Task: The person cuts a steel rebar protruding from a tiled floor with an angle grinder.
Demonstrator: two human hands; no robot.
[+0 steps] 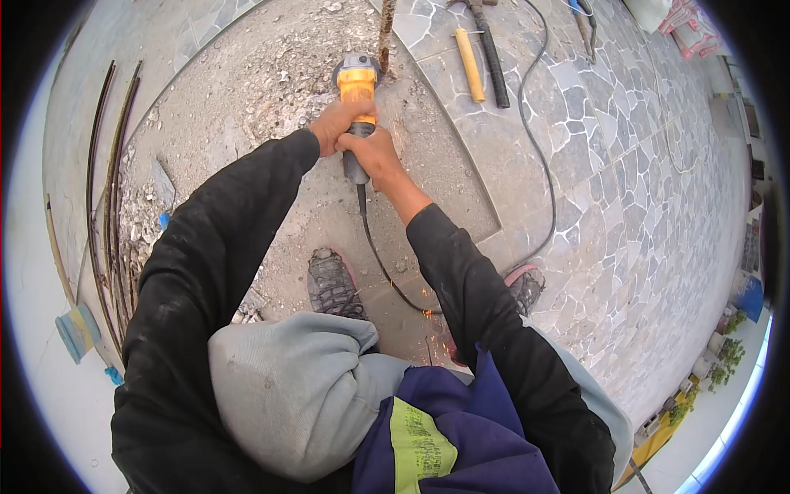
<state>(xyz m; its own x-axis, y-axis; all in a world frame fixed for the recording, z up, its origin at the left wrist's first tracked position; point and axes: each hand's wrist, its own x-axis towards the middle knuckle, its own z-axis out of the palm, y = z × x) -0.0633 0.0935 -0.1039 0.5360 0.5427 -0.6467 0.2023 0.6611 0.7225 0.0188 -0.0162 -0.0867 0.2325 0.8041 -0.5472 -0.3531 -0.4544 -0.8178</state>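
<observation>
Raised knee [288, 387] below; both hands grip grinder [357, 82] beside paving edge [448, 123].

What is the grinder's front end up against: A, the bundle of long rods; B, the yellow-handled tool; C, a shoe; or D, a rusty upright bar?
D: held in both hands, the grinder has its head at the rusty bar standing in the rubble, far from the other things.
</observation>
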